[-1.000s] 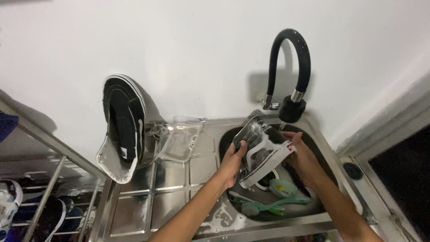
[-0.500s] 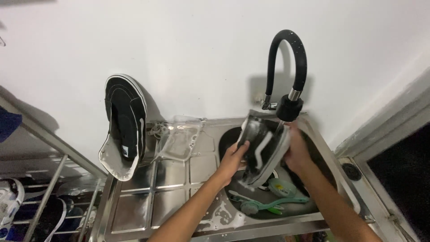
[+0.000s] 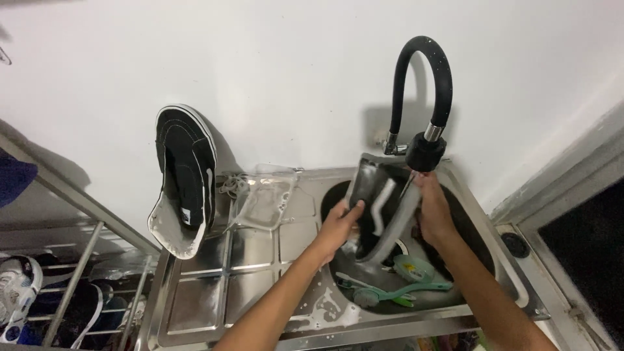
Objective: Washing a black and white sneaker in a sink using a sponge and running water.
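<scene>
A black shoe with a white stripe and grey sole point(image 3: 380, 208) is held upright over the steel sink point(image 3: 468, 227), right under the head of the black curved faucet point(image 3: 426, 97). My left hand point(image 3: 338, 227) grips its left side. My right hand point(image 3: 432, 211) holds its right edge, just below the faucet head. A second black shoe with a white sole point(image 3: 182, 179) leans upright against the white wall on the drainboard point(image 3: 214, 292).
A green brush point(image 3: 396, 294) and a round green item point(image 3: 409, 266) lie in the sink bottom. Clear plastic pieces point(image 3: 263, 198) and laces sit on the drainboard, with foam near its front edge. A rack with more shoes point(image 3: 19, 292) stands at the lower left.
The shoe in my hands has turned from tilted to nearly upright and risen closer to the faucet head. Both hands moved up with it.
</scene>
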